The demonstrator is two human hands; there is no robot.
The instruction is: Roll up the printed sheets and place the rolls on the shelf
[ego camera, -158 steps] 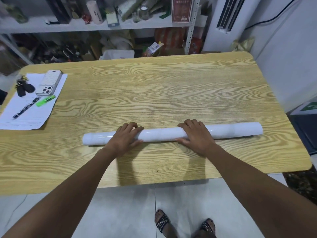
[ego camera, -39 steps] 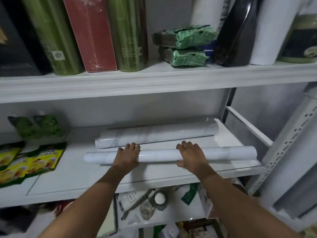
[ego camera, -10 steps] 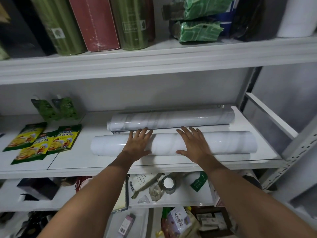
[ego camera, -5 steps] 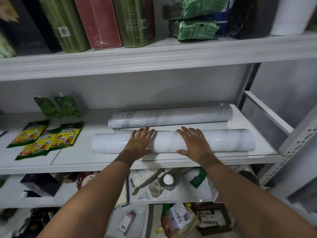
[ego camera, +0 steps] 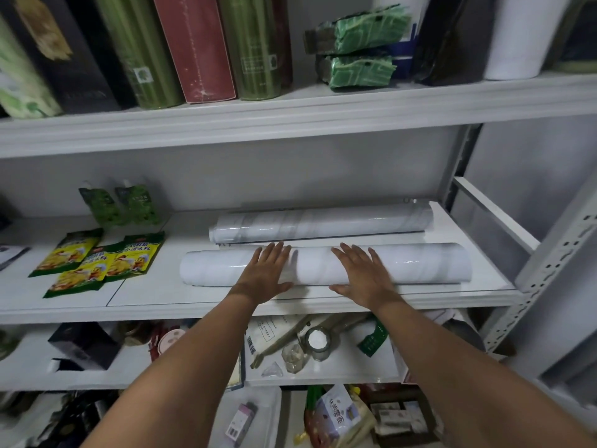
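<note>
Two white rolled sheets with faint grey marbling lie side by side on the middle shelf (ego camera: 193, 307). The back roll (ego camera: 323, 221) rests near the rear wall. In front of it, close to the shelf's edge, lies the front roll (ego camera: 420, 263). My left hand (ego camera: 265, 273) and my right hand (ego camera: 361, 273) lie flat on top of the front roll's middle. Their fingers are spread and point toward the back roll, and neither hand is wrapped around the roll.
Yellow-green snack packets (ego camera: 97, 260) and green pouches (ego camera: 122, 205) sit on the shelf's left part. The shelf above holds tall green, red and black boxes (ego camera: 193, 46) and green packs (ego camera: 358, 50). A cluttered lower shelf holds a jar (ego camera: 318, 342). A perforated metal upright (ego camera: 549, 270) stands at the right.
Both hands stay flat on the front roll, which has kept its place beside the back roll. Only the view has shifted slightly.
</note>
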